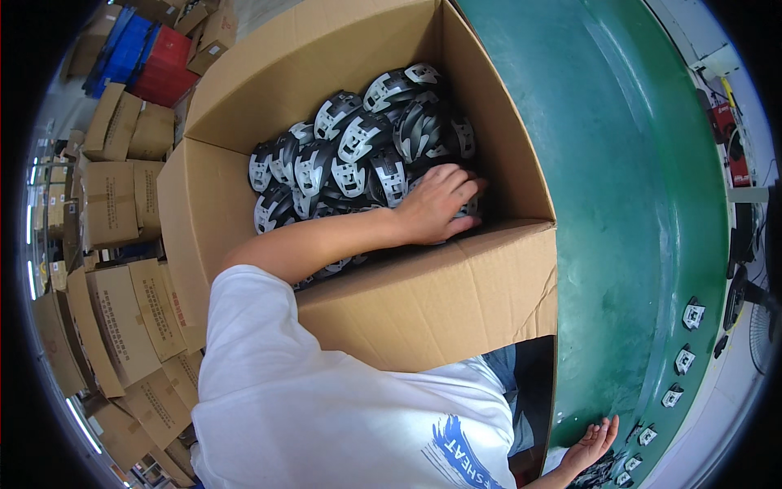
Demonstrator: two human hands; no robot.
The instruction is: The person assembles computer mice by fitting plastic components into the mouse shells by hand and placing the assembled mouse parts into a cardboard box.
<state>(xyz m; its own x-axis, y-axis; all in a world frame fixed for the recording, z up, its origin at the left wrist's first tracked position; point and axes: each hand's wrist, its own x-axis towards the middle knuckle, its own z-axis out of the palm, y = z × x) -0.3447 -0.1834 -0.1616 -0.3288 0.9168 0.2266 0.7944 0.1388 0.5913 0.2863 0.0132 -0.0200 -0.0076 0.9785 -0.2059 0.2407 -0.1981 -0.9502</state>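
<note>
My left arm reaches across into a large open cardboard box (371, 326) half filled with black and silver moulded plastic parts (358, 138). Down by the box's right wall, my left hand (440, 205) has its fingers curled over one of these parts, which its fingers and palm mostly hide. Far to the lower right, my right hand (593, 447) is over the edge of a green table, palm partly up and fingers stretched out, with nothing in it. Close beside it lies a cluster of small dark pieces (599, 471).
The green table (611, 204) runs along the box's right side. Several small silver and black parts (684, 359) lie in a row near its far edge. Stacked cardboard cartons (122, 318), a red crate (165, 67) and a blue crate (124, 50) stand at the left. A fan (762, 338) is at the right.
</note>
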